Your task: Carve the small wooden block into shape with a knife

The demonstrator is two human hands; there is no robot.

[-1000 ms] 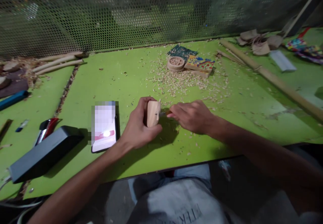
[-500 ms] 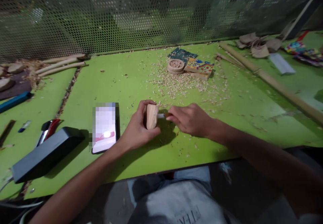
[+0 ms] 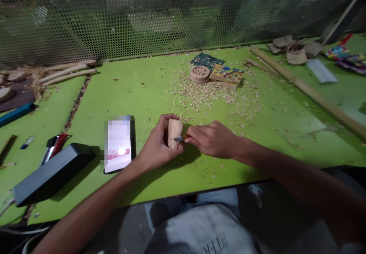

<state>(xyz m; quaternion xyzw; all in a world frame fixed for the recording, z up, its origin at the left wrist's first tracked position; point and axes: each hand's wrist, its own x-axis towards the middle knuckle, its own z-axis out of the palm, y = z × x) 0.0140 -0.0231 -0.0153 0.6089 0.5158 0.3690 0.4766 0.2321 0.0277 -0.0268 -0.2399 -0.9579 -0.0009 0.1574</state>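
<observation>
My left hand (image 3: 160,139) is wrapped round a pale wooden block (image 3: 175,128), fingers at its far end and thumb at its near end. In my right hand (image 3: 213,137) is a small carving knife (image 3: 177,138); the fist hides most of its handle. The short metal blade lies over the block's upward face, near the left thumb. Both hands are just above the green table (image 3: 143,105). To the left of my left hand lies a phone (image 3: 118,143) with a lit screen.
Wood shavings (image 3: 200,94) surround a round carved wooden piece (image 3: 200,73) and a painted block (image 3: 227,74). At the left are a dark grey box (image 3: 53,176), a red cutter (image 3: 57,145) and sticks (image 3: 68,73). A long bamboo pole (image 3: 314,94) crosses the right side; perforated mesh (image 3: 160,21) stands behind.
The knife has moved left and slightly towards me, its blade now over the block's face instead of at its right edge. The block has tilted, showing more of its face.
</observation>
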